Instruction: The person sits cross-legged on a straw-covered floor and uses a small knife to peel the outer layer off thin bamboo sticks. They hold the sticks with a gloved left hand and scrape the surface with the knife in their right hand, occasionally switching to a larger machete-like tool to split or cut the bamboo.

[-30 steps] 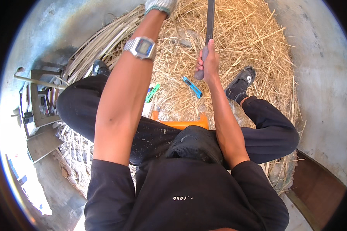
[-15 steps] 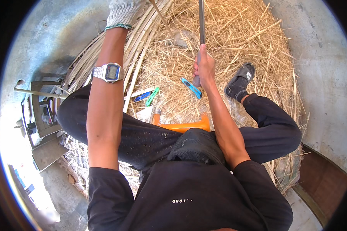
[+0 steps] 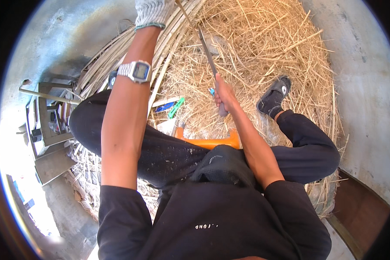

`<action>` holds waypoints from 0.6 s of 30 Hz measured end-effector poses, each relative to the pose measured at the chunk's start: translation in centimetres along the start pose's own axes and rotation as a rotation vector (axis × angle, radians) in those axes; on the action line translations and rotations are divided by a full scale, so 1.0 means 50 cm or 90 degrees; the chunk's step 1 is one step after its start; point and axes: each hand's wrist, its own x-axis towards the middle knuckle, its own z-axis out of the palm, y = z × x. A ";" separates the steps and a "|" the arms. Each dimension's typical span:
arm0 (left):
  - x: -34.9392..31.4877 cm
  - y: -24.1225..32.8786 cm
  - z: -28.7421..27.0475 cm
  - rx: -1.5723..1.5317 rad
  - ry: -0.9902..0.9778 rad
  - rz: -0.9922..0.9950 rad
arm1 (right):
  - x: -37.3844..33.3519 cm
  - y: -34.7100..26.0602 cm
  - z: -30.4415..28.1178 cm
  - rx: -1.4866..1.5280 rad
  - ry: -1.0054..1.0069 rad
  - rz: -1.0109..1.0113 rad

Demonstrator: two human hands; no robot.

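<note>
At the top edge, my left hand [image 3: 154, 12] wears a white knit glove, its fingertips cut off by the frame. A thin bamboo strip [image 3: 186, 15] slants down from beside the glove, seemingly gripped in it. My right hand [image 3: 225, 92], bare, is closed round the handle of a long knife [image 3: 209, 56]. The blade points up and to the left, its tip close to the strip's lower end. Just beneath the right hand, a light blue cutter [image 3: 212, 91] shows only in part.
Shavings [image 3: 255, 39] cover the floor ahead. Long bamboo strips [image 3: 117, 54] lie at the left. A green cutter [image 3: 176, 108] and a blue one [image 3: 164, 107] rest before an orange stool [image 3: 208, 143]. A wooden frame [image 3: 52, 117] stands far left; concrete walls [image 3: 355, 65] rise both sides.
The knife has swung from nearly upright to a leftward slant, its tip now lower and near the strip. My right hand has come down a little, covering most of the light blue cutter.
</note>
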 end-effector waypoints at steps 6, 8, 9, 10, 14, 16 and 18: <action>-0.027 0.030 -0.025 0.126 0.089 0.016 | -0.081 -0.115 -0.006 -0.082 0.027 -0.218; -0.030 0.013 -0.026 0.178 0.134 0.024 | -0.109 -0.143 0.011 0.065 -0.042 -0.334; -0.026 0.013 -0.022 0.199 0.156 0.034 | -0.117 -0.159 0.018 0.142 -0.071 -0.396; -0.025 0.011 -0.017 0.243 0.178 0.051 | -0.122 -0.149 0.027 0.176 -0.107 -0.451; -0.003 -0.015 0.011 0.303 0.207 0.049 | -0.010 0.028 0.050 0.062 -0.026 -0.332; -0.006 0.003 0.021 0.264 0.206 0.063 | 0.031 0.065 0.030 0.013 -0.015 -0.020; -0.012 -0.011 0.023 0.315 0.249 0.102 | 0.037 0.066 0.009 -0.012 -0.010 0.007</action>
